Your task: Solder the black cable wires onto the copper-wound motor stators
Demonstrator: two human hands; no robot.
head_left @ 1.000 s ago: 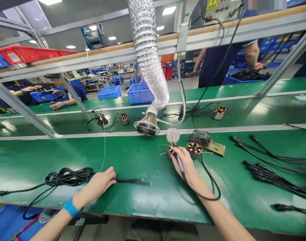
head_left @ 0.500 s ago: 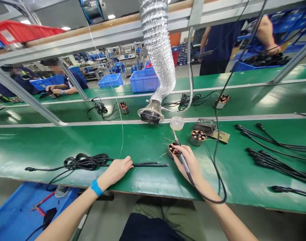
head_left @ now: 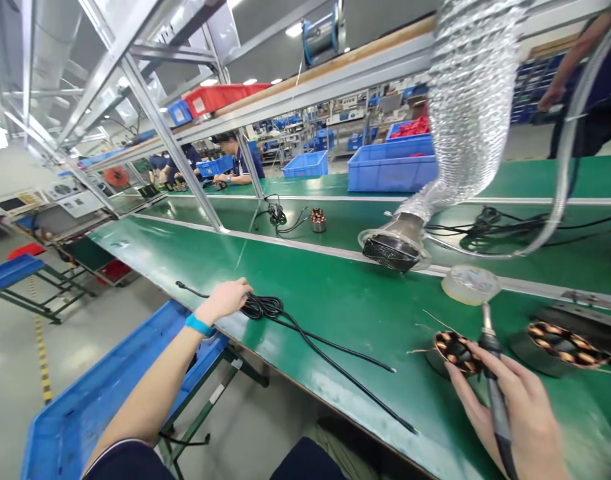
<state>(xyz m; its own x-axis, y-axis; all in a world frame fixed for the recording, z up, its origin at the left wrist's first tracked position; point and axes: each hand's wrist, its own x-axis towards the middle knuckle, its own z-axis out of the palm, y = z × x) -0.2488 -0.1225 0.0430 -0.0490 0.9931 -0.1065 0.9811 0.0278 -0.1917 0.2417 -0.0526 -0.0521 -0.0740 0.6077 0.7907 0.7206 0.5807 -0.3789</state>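
My right hand is closed around a soldering iron, its tip pointing up and away from me. Fingertips of that hand also touch a small copper-wound motor stator, whose thin lead wires stick out to the left. A larger-looking second stator sits just to the right. My left hand, with a blue band at the wrist, has its fingers curled on the left end of a coiled black cable. Two stripped cable ends trail from the coil toward the stator. Beyond the iron's tip lies a round, pale translucent piece.
A fan-ended foil duct hangs over the green bench. Behind the rail are another stator, cables and blue bins. A blue tray stands below the bench at left. Other people work farther back.
The view has swung left. My left hand has moved from the cable's stripped ends to the far side of its coil. My right hand stays at the stator with the soldering iron.
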